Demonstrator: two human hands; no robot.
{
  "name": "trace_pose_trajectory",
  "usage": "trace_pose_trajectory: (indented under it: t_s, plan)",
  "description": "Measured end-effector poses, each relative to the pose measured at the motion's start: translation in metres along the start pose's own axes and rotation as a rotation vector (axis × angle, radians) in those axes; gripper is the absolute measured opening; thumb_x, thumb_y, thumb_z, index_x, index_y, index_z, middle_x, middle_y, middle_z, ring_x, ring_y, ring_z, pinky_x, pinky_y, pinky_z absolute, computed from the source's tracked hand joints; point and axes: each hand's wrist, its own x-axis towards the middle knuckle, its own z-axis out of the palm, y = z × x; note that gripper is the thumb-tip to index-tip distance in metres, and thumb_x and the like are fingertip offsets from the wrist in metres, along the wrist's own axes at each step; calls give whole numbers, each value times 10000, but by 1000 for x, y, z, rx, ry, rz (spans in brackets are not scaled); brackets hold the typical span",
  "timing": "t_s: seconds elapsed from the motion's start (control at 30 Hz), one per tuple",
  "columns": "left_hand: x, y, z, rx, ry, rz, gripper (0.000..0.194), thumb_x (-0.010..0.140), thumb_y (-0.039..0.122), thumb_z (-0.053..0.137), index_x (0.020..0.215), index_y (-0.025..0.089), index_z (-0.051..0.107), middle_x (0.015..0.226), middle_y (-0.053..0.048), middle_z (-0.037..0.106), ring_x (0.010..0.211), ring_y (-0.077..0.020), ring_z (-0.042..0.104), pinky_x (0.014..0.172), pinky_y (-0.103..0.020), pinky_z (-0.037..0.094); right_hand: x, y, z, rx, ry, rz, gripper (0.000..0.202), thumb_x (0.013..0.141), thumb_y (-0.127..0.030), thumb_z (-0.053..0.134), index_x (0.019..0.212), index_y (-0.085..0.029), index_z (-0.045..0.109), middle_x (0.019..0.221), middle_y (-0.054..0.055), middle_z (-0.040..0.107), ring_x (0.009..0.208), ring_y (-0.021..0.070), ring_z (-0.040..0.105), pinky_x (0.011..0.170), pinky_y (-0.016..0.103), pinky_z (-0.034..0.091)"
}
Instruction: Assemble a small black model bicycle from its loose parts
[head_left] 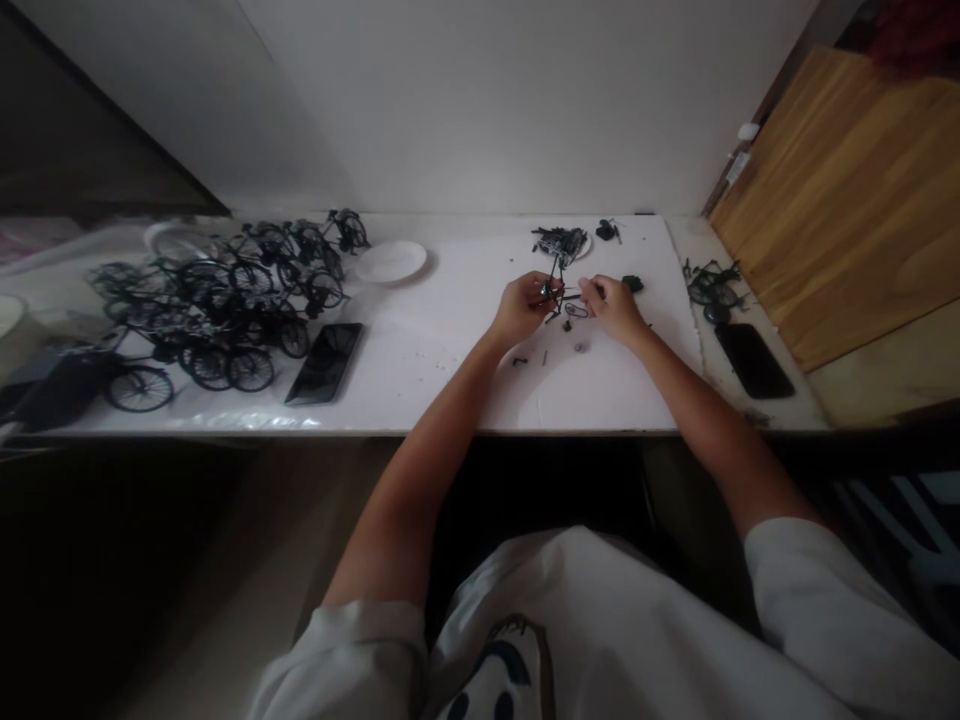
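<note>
My left hand (525, 304) is closed on a dark miniature bicycle frame (557, 292), held just above the white tabletop. Close on its right, my right hand (612, 306) pinches a thin piece whose kind is too small to make out. Below and between the hands lie a small loop-shaped part (576, 311), a small clear round piece (580, 348) and a short dark bent part (520, 361). Behind the hands a white dish (587, 247) holds a heap of dark small parts (561, 241).
Many miniature bicycles (217, 300) crowd the left side, beside a phone (325, 364) and a white plate (391, 262). At the right lie another phone (753, 360) and dark bicycle parts (712, 284), near a wooden board (847, 210). A wall rises behind the table.
</note>
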Motion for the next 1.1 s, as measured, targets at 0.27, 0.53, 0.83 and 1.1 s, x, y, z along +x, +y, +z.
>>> trace_pose_trajectory:
  t_s: [0.27,0.53,0.83,1.1]
  plan:
    - [2,-2,0,-33,25,7,332,794,82,766,1100,181,682,1142,-118,810,1090,-212,805,969,-358,656,2,13,10,86,-16,31,436,982,-676,644,1096,-269,541,773,-23,643,707,192,632,714,336,493]
    - [4,-4,-1,-60,43,-16,335,776,100,787,1081,185,677,1119,-115,817,1050,-207,806,933,-348,669,3,11,12,88,29,-24,384,974,-623,650,1047,-274,507,1055,73,710,917,222,686,799,367,536]
    - [1,2,-3,-60,8,-23,332,779,99,792,1074,184,667,1071,-100,815,952,-183,799,918,-351,670,-1,-3,5,-79,19,-16,404,1049,-639,537,866,-288,455,683,-6,602,673,203,584,695,348,456]
    - [3,0,-1,-58,15,8,319,794,97,783,1074,190,662,1140,-119,817,1047,-207,808,939,-357,660,-1,2,11,-3,57,39,439,1010,-715,549,928,-288,489,680,-23,598,675,203,603,674,343,459]
